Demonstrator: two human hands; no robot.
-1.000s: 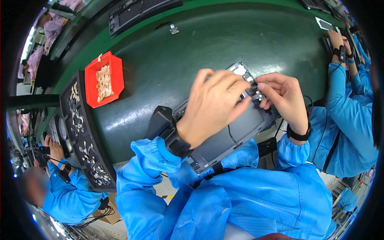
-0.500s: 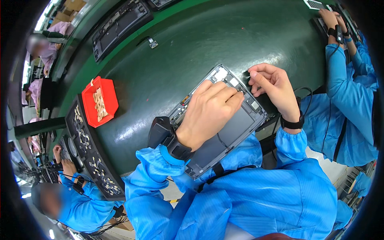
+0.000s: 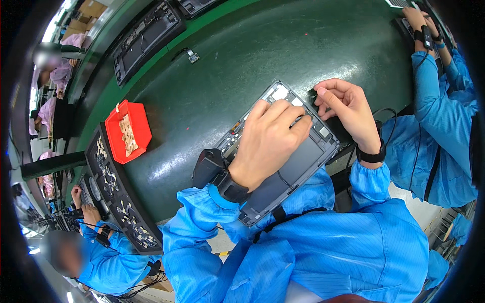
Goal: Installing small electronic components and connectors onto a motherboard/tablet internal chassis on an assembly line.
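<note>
The opened device casing (image 3: 308, 154) lies at the near edge of the worktop (image 3: 217, 86), beneath the curled left hand (image 3: 270, 141) and just left of the right hand's (image 3: 349, 110) narrow grip (whether either holds anything, I cannot tell).

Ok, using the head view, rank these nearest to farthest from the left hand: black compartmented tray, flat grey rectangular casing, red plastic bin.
1. Flat grey rectangular casing, beneath the left hand.
2. Red plastic bin, to the left.
3. Black compartmented tray, lower left.
</note>
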